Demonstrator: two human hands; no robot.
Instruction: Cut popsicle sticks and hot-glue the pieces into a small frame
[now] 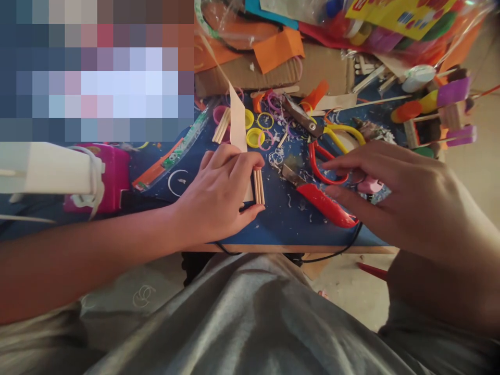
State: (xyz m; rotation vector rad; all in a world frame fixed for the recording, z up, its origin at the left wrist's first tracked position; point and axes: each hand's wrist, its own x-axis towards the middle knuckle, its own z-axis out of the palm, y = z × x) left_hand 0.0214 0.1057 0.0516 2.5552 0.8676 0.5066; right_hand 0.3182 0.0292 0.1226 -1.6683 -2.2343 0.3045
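Observation:
My left hand (230,192) is closed at the table's front, thumb and index finger at the two ends of a few short wooden sticks (259,186) lying side by side. Under that hand runs a strip of pale paper (237,117), its far end rising off the table. My right hand (385,192) hovers at the right, thumb and forefinger apart, nothing between them. Just left of its fingertips are scissors (315,122) with red and yellow handles and a red-handled cutter (326,204). More short sticks (222,125) lie beyond my left hand.
Yellow and pink rings and caps (255,137) lie among paper shavings. A pink box (113,177) with a white block stands left. Right are models of sticks and coloured clay (453,94). Cardboard (324,75) and a clear bag (390,26) lie at the back. A black cable (339,255) crosses the front edge.

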